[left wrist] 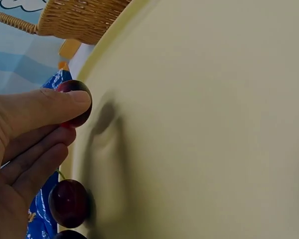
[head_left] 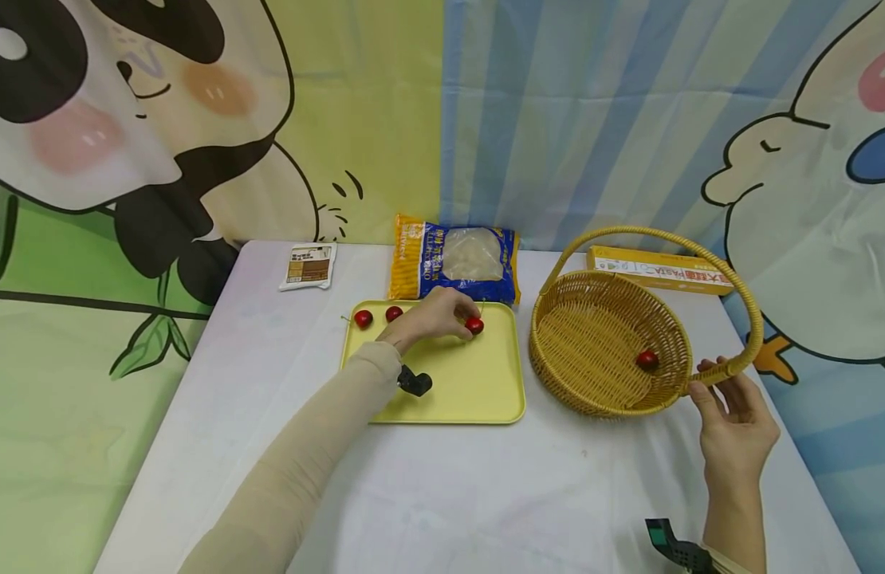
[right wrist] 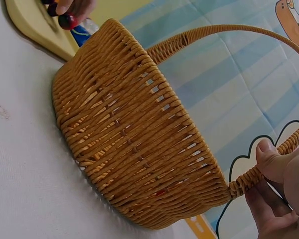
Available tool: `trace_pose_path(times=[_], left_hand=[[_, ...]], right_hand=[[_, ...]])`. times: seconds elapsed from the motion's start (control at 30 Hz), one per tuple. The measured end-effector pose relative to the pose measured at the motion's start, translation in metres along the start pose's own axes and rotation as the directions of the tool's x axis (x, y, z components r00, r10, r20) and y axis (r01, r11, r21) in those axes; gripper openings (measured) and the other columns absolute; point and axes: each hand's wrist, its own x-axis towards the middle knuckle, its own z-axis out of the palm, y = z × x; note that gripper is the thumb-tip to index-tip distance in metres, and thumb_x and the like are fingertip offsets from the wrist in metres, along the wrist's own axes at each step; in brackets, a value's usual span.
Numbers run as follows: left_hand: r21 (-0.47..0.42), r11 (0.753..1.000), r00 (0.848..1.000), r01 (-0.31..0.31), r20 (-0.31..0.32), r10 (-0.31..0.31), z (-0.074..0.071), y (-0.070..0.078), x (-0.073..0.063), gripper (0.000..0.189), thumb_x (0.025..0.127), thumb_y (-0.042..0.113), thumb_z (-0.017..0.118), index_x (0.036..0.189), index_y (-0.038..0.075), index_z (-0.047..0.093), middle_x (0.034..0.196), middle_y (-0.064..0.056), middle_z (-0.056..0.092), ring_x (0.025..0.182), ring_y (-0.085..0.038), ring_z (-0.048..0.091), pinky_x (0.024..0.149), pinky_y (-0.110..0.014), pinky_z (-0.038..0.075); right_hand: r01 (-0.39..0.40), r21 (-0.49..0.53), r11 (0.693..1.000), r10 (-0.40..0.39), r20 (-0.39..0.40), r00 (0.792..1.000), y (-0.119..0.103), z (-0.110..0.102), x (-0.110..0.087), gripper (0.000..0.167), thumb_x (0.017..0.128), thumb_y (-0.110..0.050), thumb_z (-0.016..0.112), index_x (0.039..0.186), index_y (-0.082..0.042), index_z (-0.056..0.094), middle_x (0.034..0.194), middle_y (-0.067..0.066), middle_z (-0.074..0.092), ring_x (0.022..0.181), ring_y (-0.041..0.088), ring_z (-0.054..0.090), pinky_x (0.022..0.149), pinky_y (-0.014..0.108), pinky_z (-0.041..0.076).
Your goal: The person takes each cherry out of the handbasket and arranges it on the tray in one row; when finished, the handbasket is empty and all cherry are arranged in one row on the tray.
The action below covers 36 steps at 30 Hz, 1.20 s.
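Note:
My left hand (head_left: 437, 314) pinches a dark red cherry (left wrist: 74, 122) between thumb and fingers, close over the yellow tray (head_left: 460, 391). Two more cherries lie near the tray's far left corner, one cherry (head_left: 363, 319) right at the corner and another cherry (head_left: 394, 313) beside it. With thumb and fingers, my right hand (head_left: 740, 422) grips the base of the handle (right wrist: 249, 178) of the woven basket (head_left: 579, 343). Inside the basket, on its right side, lies a single cherry (head_left: 647, 360). The basket stands on the white table to the right of the tray.
Behind the tray lies a blue and orange food packet (head_left: 471, 255). A small white and brown sachet (head_left: 308, 266) is at the back left. An orange pasta box (head_left: 661, 269) sits behind the basket. A printed curtain (head_left: 593, 119) hangs past the table's back edge.

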Motion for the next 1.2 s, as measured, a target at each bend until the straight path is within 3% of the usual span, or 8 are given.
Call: trace_pose_path(times=[0.47,0.9,1.03,1.2], left_hand=[[0.079,0.996,0.999,0.046,-0.033,-0.043,-0.007,-0.011,-0.002,0.037,0.083,0.007,0.088,0.119,0.005,0.078,0.109,-0.007,0.079,0.096,-0.018,0.073,0.089,-0.03,0.059],[0.091,0.994,0.998,0.062,-0.037,-0.059,-0.01,-0.013,-0.005,0.043,0.085,0.009,0.087,0.127,0.005,0.075,0.116,-0.009,0.077,0.101,-0.022,0.07,0.093,-0.035,0.058],[0.084,0.995,0.997,0.054,-0.054,-0.049,-0.015,-0.004,-0.006,0.041,0.088,0.012,0.085,0.127,0.005,0.075,0.123,-0.01,0.076,0.108,-0.025,0.072,0.093,-0.036,0.06],[-0.008,1.0,0.996,-0.011,-0.09,0.01,-0.022,0.023,-0.005,0.039,0.09,0.022,0.085,0.126,0.008,0.077,0.125,-0.011,0.076,0.11,-0.029,0.073,0.09,-0.04,0.06]], right_hand=[[-0.006,0.005,1.0,0.006,0.005,1.0,0.0,0.0,0.0,0.053,0.088,0.007,0.077,0.14,-0.002,0.065,0.131,0.01,0.072,0.122,0.018,0.065,0.095,0.015,0.053],[0.025,0.028,0.999,-0.025,0.016,1.0,-0.001,0.0,0.0,0.053,0.088,0.011,0.075,0.139,0.0,0.065,0.13,0.012,0.071,0.122,0.02,0.065,0.095,0.017,0.053],[0.021,0.02,1.0,-0.022,0.016,1.0,0.0,0.0,0.0,0.053,0.088,0.01,0.075,0.139,0.0,0.065,0.13,0.012,0.071,0.122,0.02,0.065,0.095,0.017,0.053],[0.001,0.006,1.0,-0.001,0.002,1.0,0.001,0.0,0.001,0.053,0.088,0.008,0.076,0.14,-0.002,0.065,0.131,0.011,0.071,0.123,0.019,0.065,0.094,0.015,0.053]])
